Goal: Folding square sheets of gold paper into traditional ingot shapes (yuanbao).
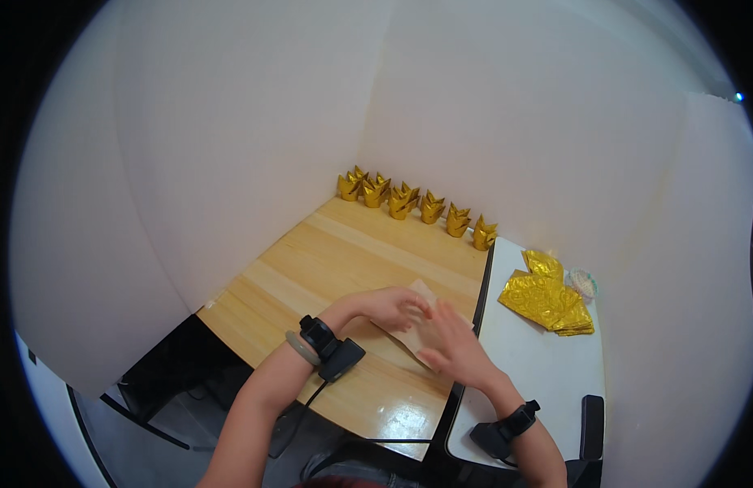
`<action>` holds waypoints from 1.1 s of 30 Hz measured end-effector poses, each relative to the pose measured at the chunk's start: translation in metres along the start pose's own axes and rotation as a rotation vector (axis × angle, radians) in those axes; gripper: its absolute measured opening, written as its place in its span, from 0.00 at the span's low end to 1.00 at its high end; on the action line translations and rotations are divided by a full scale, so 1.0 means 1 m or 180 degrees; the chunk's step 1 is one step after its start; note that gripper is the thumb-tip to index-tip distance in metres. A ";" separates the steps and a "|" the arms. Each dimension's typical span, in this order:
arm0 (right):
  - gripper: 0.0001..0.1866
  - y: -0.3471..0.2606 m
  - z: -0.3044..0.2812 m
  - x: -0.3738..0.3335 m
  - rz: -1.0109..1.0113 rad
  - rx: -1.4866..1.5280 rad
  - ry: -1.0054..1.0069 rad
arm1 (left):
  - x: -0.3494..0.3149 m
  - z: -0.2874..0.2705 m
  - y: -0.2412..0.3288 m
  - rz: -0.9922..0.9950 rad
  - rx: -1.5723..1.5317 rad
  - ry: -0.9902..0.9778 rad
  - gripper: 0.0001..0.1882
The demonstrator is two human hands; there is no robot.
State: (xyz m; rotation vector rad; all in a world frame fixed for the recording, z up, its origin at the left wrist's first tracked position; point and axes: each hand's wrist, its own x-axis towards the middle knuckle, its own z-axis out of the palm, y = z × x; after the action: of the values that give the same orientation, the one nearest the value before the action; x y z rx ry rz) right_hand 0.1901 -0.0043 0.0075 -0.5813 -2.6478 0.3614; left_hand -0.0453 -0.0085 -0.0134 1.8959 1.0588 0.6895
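Note:
A beige-brown sheet of paper lies slanted on the wooden tabletop near its right edge, partly covered by both hands. My left hand is over the sheet's upper left part, its fingers bent loosely and nothing visible in them. Over the right side of the paper is my right hand, fingers stretched out and thumb spread apart. The two hands nearly meet at the fingertips. Whether they press on the paper cannot be made out. Each wrist wears a black strapped device; the left also has a pale bangle.
Several folded gold foil cups with pointed tops stand in a row along the table's far edge. On the white table to the right lie gold foil sheets beside a small round whitish object. Pale walls enclose the back and sides.

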 end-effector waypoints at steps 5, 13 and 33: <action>0.37 0.020 -0.003 -0.010 0.0080 -0.0438 -0.0560 | -0.010 -0.007 -0.002 0.0290 0.1436 -0.0257 0.34; 0.39 0.011 -0.024 -0.013 0.0310 0.0030 -0.0462 | -0.024 -0.009 0.009 -0.0310 0.1816 -0.0148 0.38; 0.32 0.052 0.003 -0.012 0.1327 0.1187 0.0864 | -0.015 -0.008 -0.019 -0.0371 0.0387 0.0709 0.18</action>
State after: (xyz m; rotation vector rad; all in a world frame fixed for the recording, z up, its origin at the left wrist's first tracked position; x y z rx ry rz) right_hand 0.2170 0.0355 -0.0161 -0.9749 -2.1163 0.8126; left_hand -0.0664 -0.0127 -0.0265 1.8728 1.3681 0.7981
